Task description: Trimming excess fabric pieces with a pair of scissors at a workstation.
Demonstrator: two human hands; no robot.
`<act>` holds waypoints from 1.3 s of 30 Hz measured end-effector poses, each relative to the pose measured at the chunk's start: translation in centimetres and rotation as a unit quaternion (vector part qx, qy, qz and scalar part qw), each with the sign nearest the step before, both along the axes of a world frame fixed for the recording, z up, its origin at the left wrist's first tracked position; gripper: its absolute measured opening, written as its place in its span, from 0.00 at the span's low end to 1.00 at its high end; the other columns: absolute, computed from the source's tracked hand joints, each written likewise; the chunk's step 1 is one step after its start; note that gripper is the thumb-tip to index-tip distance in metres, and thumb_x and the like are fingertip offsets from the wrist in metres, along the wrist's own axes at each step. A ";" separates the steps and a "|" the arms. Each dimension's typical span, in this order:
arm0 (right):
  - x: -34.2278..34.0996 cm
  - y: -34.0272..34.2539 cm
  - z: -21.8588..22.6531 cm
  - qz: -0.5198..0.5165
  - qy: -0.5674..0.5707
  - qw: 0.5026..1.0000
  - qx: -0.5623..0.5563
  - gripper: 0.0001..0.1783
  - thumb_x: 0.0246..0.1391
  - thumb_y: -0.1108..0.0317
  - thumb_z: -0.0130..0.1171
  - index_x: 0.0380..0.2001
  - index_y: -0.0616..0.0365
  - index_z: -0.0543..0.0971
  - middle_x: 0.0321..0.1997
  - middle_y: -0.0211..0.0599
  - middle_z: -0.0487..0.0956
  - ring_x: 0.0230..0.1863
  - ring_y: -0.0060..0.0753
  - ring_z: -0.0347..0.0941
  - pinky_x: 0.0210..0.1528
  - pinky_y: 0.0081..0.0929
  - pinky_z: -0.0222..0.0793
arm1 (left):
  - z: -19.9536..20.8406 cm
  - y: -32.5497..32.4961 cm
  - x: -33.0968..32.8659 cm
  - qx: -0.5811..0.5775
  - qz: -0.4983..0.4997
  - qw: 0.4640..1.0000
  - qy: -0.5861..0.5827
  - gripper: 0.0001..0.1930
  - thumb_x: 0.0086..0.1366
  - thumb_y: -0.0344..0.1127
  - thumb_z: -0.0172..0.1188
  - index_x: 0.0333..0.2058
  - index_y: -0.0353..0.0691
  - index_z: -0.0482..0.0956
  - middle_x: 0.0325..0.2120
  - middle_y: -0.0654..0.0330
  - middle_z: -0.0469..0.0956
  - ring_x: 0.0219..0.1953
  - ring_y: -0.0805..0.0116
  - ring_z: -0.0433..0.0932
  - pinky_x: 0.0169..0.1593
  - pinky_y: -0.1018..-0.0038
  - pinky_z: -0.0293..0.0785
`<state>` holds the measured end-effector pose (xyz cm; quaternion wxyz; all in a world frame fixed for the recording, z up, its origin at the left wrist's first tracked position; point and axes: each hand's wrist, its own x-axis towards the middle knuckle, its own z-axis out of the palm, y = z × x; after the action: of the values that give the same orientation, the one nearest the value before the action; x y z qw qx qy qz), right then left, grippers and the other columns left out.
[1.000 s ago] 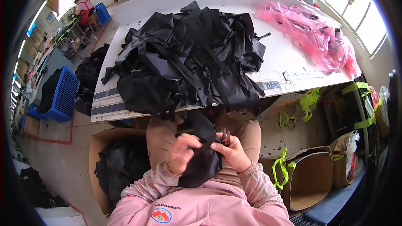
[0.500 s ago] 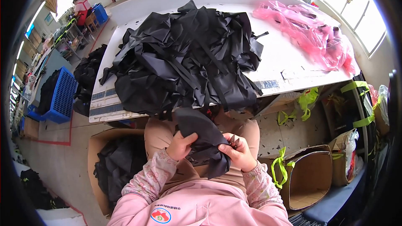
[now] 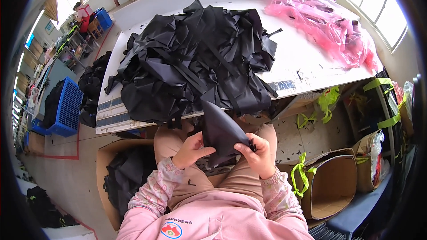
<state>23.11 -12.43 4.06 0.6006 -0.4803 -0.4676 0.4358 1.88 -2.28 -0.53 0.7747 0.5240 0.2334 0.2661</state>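
Above my lap I hold a black fabric piece (image 3: pixel 222 129), its pointed end up toward the table edge. My left hand (image 3: pixel 192 151) grips its left edge, thumb in front and fingers partly hidden behind. My right hand (image 3: pixel 259 154) pinches its right side with the thumb on top. A small dark tool (image 3: pixel 252 145), which looks like thread snips, sticks out between the right fingers; most of it is hidden. Just beyond, a large heap of black fabric pieces (image 3: pixel 191 58) with straps lies on the white table (image 3: pixel 293 69) and hangs over its front edge.
Pink plastic film (image 3: pixel 324 31) lies at the table's right. By my left leg stands a cardboard box (image 3: pixel 106 164) holding black fabric; an open cardboard box (image 3: pixel 331 186) is at my right. A blue crate (image 3: pixel 66 106) and more black fabric (image 3: pixel 94 80) stand on the left floor.
The fabric piece has turned and been smoothed into a pointed shape, its lower folds gone from view. My left hand has shifted slightly right and its thumb has straightened.
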 end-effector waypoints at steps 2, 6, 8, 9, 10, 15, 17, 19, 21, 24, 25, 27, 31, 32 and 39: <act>0.3 -0.1 -0.2 -0.016 -0.022 0.999 0.027 0.06 0.53 0.76 0.64 0.33 0.64 0.78 0.23 0.22 0.72 0.26 0.13 0.63 0.29 0.16 0.63 | -0.2 -0.2 -0.2 -0.002 -0.009 1.000 0.029 0.22 0.60 0.27 0.64 0.52 0.34 0.70 0.48 0.63 0.75 0.49 0.75 0.72 0.54 0.76 0.69; 0.6 -0.3 -1.0 -0.027 -0.085 0.995 0.039 0.06 0.52 0.76 0.65 0.32 0.64 0.77 0.21 0.25 0.71 0.24 0.15 0.61 0.27 0.18 0.62 | -0.7 -0.4 -0.6 -0.044 0.057 0.996 -0.045 0.21 0.60 0.22 0.61 0.53 0.35 0.72 0.49 0.62 0.76 0.51 0.73 0.74 0.57 0.75 0.67; 0.7 -0.4 -1.0 -0.033 -0.079 0.996 0.020 0.07 0.54 0.76 0.64 0.36 0.66 0.79 0.27 0.24 0.77 0.30 0.13 0.68 0.34 0.15 0.65 | 0.2 -0.2 -0.4 -0.058 0.079 0.992 -0.081 0.20 0.60 0.21 0.60 0.52 0.35 0.73 0.50 0.62 0.76 0.51 0.73 0.74 0.58 0.75 0.66; 0.8 -0.4 -1.3 -0.033 -0.079 0.996 0.019 0.07 0.54 0.76 0.64 0.36 0.66 0.79 0.27 0.24 0.77 0.30 0.13 0.68 0.34 0.15 0.65 | 1.0 -0.3 -0.5 -0.108 0.084 0.982 -0.131 0.19 0.60 0.21 0.59 0.52 0.35 0.74 0.51 0.62 0.76 0.51 0.72 0.74 0.58 0.75 0.66; 1.0 -0.4 -1.7 -0.035 -0.151 0.988 0.025 0.08 0.53 0.76 0.64 0.36 0.66 0.78 0.26 0.26 0.77 0.29 0.14 0.67 0.33 0.16 0.66 | 1.7 -0.3 -0.5 -0.157 0.090 0.967 -0.181 0.18 0.61 0.21 0.59 0.51 0.35 0.75 0.51 0.62 0.75 0.50 0.72 0.74 0.59 0.74 0.65; 0.4 -0.3 -1.3 -0.016 -0.232 0.969 0.081 0.08 0.48 0.76 0.67 0.30 0.62 0.77 0.20 0.39 0.72 0.19 0.32 0.63 0.24 0.23 0.63 | 1.1 0.2 -0.8 0.055 0.171 0.981 -0.072 0.18 0.65 0.30 0.57 0.53 0.34 0.73 0.52 0.62 0.75 0.51 0.74 0.73 0.59 0.76 0.64; 0.0 -0.3 -0.9 -0.026 -0.158 0.985 0.070 0.08 0.49 0.76 0.67 0.31 0.62 0.77 0.22 0.38 0.74 0.20 0.29 0.66 0.25 0.23 0.65 | 1.0 0.2 -0.6 0.142 0.191 0.971 -0.028 0.19 0.67 0.33 0.56 0.55 0.34 0.71 0.52 0.62 0.74 0.52 0.75 0.72 0.59 0.76 0.63; -0.2 -0.3 -0.9 -0.024 -0.136 0.988 0.067 0.08 0.49 0.75 0.67 0.31 0.62 0.78 0.22 0.37 0.75 0.21 0.27 0.68 0.26 0.22 0.66 | 1.1 -0.3 0.3 0.033 0.159 0.985 -0.060 0.24 0.67 0.35 0.57 0.59 0.34 0.65 0.53 0.62 0.72 0.53 0.76 0.70 0.59 0.78 0.62; -0.4 -0.3 -0.9 -0.022 -0.114 0.991 0.064 0.08 0.49 0.75 0.67 0.32 0.62 0.78 0.23 0.37 0.76 0.22 0.25 0.69 0.27 0.22 0.67 | -0.8 -1.0 0.4 0.080 0.103 0.991 0.010 0.28 0.65 0.35 0.61 0.60 0.36 0.61 0.51 0.64 0.70 0.51 0.75 0.69 0.55 0.77 0.65; -0.9 -0.4 -0.9 0.010 -0.099 0.994 0.053 0.07 0.50 0.74 0.66 0.33 0.62 0.79 0.23 0.35 0.77 0.23 0.22 0.69 0.28 0.20 0.67 | -3.6 -1.9 1.9 0.133 0.085 0.987 0.022 0.24 0.64 0.34 0.61 0.56 0.36 0.64 0.46 0.65 0.72 0.46 0.78 0.70 0.50 0.80 0.67; -1.2 -0.5 -0.7 0.017 -0.092 0.994 0.049 0.07 0.50 0.74 0.67 0.33 0.62 0.79 0.23 0.34 0.76 0.23 0.21 0.68 0.27 0.20 0.66 | -3.9 -2.3 1.9 0.084 0.085 0.992 0.029 0.20 0.65 0.34 0.60 0.53 0.36 0.67 0.43 0.66 0.74 0.44 0.79 0.71 0.48 0.81 0.68; -1.3 -0.6 -0.8 0.024 -0.085 0.995 0.045 0.08 0.51 0.74 0.67 0.34 0.61 0.79 0.23 0.33 0.76 0.23 0.21 0.67 0.27 0.20 0.66 | -4.2 -2.6 2.0 0.033 0.084 0.995 0.035 0.16 0.66 0.33 0.59 0.49 0.36 0.70 0.40 0.67 0.75 0.41 0.80 0.72 0.46 0.82 0.69; -0.7 -1.2 -1.3 0.016 -0.077 0.997 0.021 0.08 0.52 0.75 0.65 0.36 0.63 0.79 0.26 0.27 0.75 0.28 0.15 0.66 0.31 0.17 0.66 | -4.4 -2.5 1.7 -0.054 0.080 0.992 0.079 0.08 0.69 0.33 0.54 0.40 0.37 0.77 0.34 0.67 0.79 0.38 0.79 0.75 0.45 0.81 0.70; -0.5 -1.3 -1.4 0.014 -0.069 0.998 -0.002 0.07 0.53 0.76 0.64 0.36 0.64 0.78 0.29 0.21 0.75 0.32 0.13 0.67 0.35 0.15 0.65 | -4.3 -2.3 1.4 -0.134 0.092 0.985 0.051 0.08 0.69 0.33 0.52 0.39 0.37 0.79 0.34 0.66 0.80 0.39 0.77 0.77 0.47 0.79 0.71; 0.8 -1.1 -1.5 -0.085 0.051 0.994 -0.035 0.08 0.57 0.72 0.62 0.38 0.63 0.78 0.28 0.17 0.73 0.29 0.10 0.62 0.31 0.13 0.62 | 0.0 -0.9 0.3 -0.246 0.106 0.956 -0.123 0.16 0.70 0.37 0.50 0.50 0.34 0.75 0.49 0.57 0.77 0.50 0.67 0.76 0.57 0.67 0.70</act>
<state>23.93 -13.49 2.60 0.6414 -0.5161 -0.3781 0.4233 2.14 -3.21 -0.55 0.8699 0.2526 0.2486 0.3430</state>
